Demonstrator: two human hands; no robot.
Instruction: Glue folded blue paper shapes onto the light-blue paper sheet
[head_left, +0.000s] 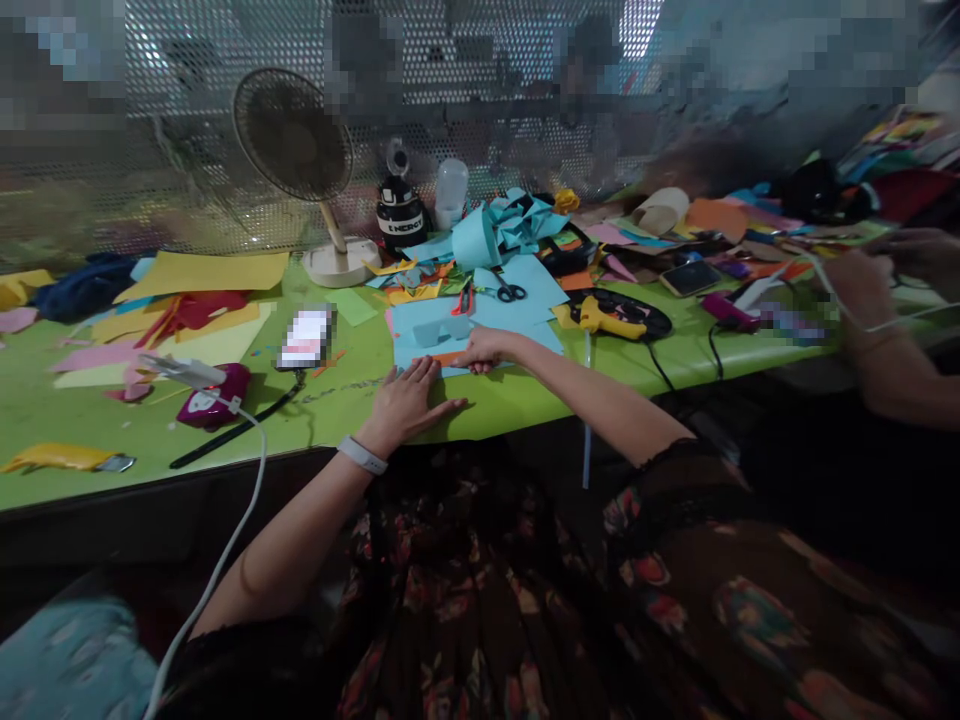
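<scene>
My left hand (409, 400) lies flat at the table's front edge, fingers stretched and thumb apart, its fingertips at the left end of an orange paper strip (448, 358). My right hand (489, 348) is closed, its fingers curled and pressed down at the strip's right end. Whether anything else is inside those fingers is hidden. Under and behind the strip are light blue paper sheets (536, 290), with a folded blue piece (442, 330) on top. Red-handled scissors (465, 298) and black-handled scissors (510, 291) lie just beyond my hands.
On the green table (352, 410) are a phone (306, 337), a purple device with a white cable (214, 395), a yellow cutter (67, 458) and a yellow glue gun (611, 318). Behind stand a fan (292, 135) and crumpled blue paper (517, 220). Another person's hands (862, 280) work at right.
</scene>
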